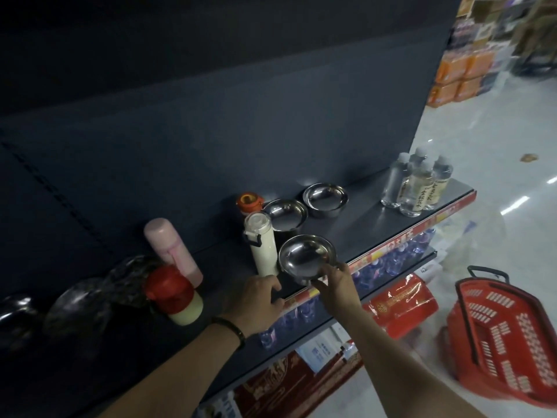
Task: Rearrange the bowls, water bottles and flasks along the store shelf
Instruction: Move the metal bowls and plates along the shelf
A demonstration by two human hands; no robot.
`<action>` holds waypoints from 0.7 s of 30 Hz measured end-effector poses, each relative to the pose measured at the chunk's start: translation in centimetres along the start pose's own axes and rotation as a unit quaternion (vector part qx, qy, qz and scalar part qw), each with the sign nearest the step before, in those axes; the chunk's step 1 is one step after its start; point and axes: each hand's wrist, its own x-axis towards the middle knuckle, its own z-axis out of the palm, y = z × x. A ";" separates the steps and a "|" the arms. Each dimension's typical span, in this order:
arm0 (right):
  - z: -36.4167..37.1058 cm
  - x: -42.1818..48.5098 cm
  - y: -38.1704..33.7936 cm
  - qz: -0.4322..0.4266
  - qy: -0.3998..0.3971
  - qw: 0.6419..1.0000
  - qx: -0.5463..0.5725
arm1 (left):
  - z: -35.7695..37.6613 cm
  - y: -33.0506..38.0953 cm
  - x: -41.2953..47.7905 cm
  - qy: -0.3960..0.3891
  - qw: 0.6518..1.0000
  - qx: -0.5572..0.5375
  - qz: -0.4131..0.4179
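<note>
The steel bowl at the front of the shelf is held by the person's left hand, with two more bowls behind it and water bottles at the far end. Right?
Not quite. The head view shows the right hand holding the steel bowl, its fingers at the near rim. The left hand is low by the white flask. The rest is as you said.

1. Dim overall; the shelf's back panel (pixel 211 116) is nearly black and shows little detail;
2. Light comes from the aisle at right; the pale floor (pixel 497 140) is bright, with white streaks of glare;
3. The nearest steel bowl (pixel 304 256) carries soft highlights;
4. The red basket (pixel 506 342) and the dark wrapped things (pixel 75 306) at the left edge are blurred; the far stacked goods (pixel 470 64) are out of focus;
5. Wide-angle distortion tilts the shelf lines.
</note>
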 end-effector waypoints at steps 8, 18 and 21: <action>-0.3 -7.4 -1.2 -0.047 0.146 0.986 0.072 | 0.4 -1.1 -0.3 0.023 0.976 -0.213 -0.047; 1.7 -15.3 -11.3 -0.200 0.143 0.952 0.184 | -3.0 -10.2 -6.6 0.124 0.916 -0.381 -0.030; 4.9 -16.3 -15.1 -0.176 0.101 0.949 0.241 | -5.0 -15.0 -10.1 0.175 0.892 -0.414 -0.044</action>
